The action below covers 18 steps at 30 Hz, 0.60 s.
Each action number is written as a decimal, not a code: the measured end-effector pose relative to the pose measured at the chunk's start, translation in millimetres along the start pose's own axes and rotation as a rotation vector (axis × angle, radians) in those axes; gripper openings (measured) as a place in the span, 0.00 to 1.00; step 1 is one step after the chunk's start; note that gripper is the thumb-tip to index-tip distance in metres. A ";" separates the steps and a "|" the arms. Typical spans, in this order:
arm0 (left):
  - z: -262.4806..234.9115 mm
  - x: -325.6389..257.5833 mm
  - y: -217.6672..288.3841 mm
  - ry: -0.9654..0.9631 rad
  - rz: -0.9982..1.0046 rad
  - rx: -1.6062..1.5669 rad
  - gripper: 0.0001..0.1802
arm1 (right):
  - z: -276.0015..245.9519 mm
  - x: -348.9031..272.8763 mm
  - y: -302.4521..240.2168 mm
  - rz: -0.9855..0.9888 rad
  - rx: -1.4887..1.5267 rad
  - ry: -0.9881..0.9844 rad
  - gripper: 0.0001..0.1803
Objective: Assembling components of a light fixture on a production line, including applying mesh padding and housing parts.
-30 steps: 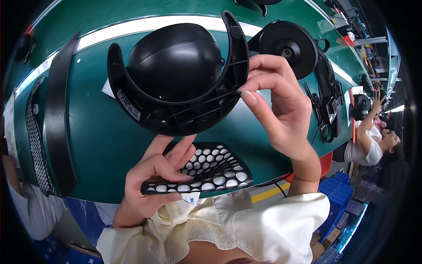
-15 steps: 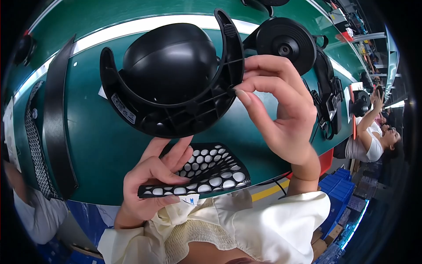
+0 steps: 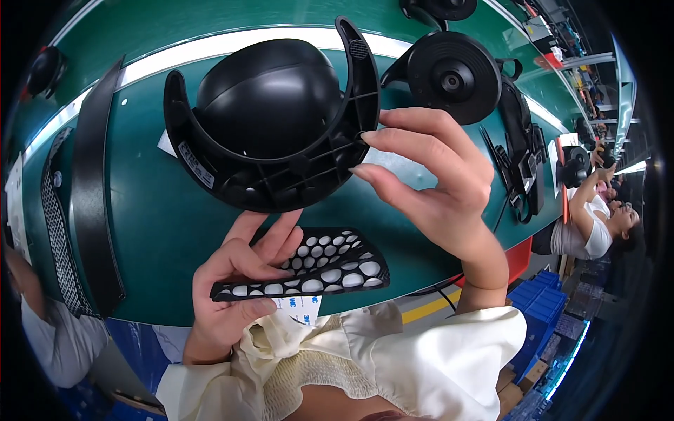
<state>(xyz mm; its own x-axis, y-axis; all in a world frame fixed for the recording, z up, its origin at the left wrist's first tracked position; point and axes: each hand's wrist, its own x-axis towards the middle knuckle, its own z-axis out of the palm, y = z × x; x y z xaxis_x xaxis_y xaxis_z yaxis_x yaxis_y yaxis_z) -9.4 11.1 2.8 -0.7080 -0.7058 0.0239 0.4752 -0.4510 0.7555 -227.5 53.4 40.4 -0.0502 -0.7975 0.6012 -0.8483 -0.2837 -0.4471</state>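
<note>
A glossy black dome [image 3: 270,91] sits inside a black horned, crescent-shaped plastic frame [image 3: 281,186] with ribs and a small label. My left hand [image 3: 228,284] grips a black strip [image 3: 330,274] patterned with white round spots, with thumb and fingers closed on its left end. Printed white backing paper [image 3: 303,309] hangs below that strip. Two of the left fingers reach up to the frame's lower edge; whether they bear its weight cannot be seen. My right hand [image 3: 442,172] is at the frame's right side, thumb and fingers apart, one fingertip against the ribbed edge.
On the green table [image 3: 161,259], a wide black band [image 3: 98,189] and a patterned strip [image 3: 60,224] lie left. A round black disc part [image 3: 453,81] and black straps [image 3: 519,140] lie right. Blue bins [image 3: 537,309] stand beyond the edge. Other people [image 3: 593,217] are at both sides.
My right thumb has come away from the fingers and the frame's edge. The frame has shifted slightly left and up. The spotted strip has moved a little left and up, showing more backing paper.
</note>
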 end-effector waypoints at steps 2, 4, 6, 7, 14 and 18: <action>0.9 0.0 1.2 0.005 -0.007 0.000 0.13 | 1.6 -0.8 1.0 -0.022 -0.009 -0.004 0.15; 0.1 -0.2 1.2 0.012 -0.015 0.000 0.13 | 5.6 -4.4 3.2 -0.074 -0.087 0.031 0.19; -1.2 -0.3 0.4 -0.002 -0.009 -0.015 0.13 | 5.5 -4.9 6.2 -0.125 -0.112 0.041 0.20; -1.0 -0.3 0.3 -0.003 -0.010 -0.016 0.13 | 5.0 -5.1 8.1 -0.176 -0.135 0.050 0.22; -1.9 -0.5 0.5 -0.001 -0.019 -0.032 0.12 | 3.5 -2.5 18.0 -0.465 -0.335 0.021 0.17; -1.2 0.4 0.8 -0.014 -0.018 -0.024 0.11 | 13.4 1.8 24.0 -0.643 -0.512 0.133 0.07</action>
<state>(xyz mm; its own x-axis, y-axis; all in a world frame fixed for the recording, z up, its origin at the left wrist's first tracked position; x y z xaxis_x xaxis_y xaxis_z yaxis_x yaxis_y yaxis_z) -8.6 9.8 2.6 -0.7233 -0.6903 0.0198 0.4748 -0.4763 0.7401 -240.9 38.0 21.9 0.4916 -0.4840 0.7240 -0.8659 -0.3600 0.3473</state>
